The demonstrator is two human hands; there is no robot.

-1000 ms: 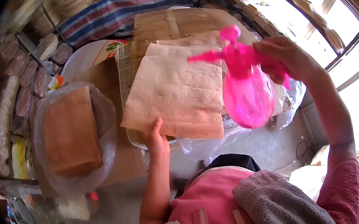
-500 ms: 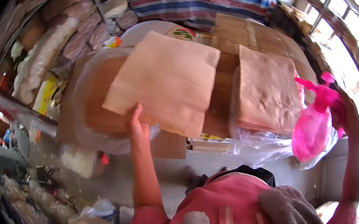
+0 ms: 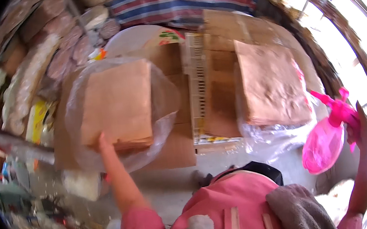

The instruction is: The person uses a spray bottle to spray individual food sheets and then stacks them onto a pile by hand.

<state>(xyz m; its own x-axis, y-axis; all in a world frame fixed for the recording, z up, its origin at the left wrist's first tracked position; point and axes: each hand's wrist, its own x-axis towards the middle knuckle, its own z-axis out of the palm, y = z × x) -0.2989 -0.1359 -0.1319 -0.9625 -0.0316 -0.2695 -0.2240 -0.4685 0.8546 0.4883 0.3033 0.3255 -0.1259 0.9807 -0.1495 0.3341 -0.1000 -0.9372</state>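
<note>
Since the earlier frame, the brown sheet (image 3: 118, 93) has moved down and leftward with the left hand (image 3: 104, 145), and it is now lying on the first stack (image 3: 135, 144), just ahead of this hand. In the head view, the left hand is touching the near left corner of the sheet with its thumb; I cannot tell whether its fingers are closing below. A clear plastic bag (image 3: 165, 98) is spreading around this stack, to the right of the hand. The right hand (image 3: 356, 126) is clamping the handle of a pink spray bottle (image 3: 323, 149), whose body is hanging to its left. A second stack (image 3: 272, 84) is lying ahead and left of the right hand.
</note>
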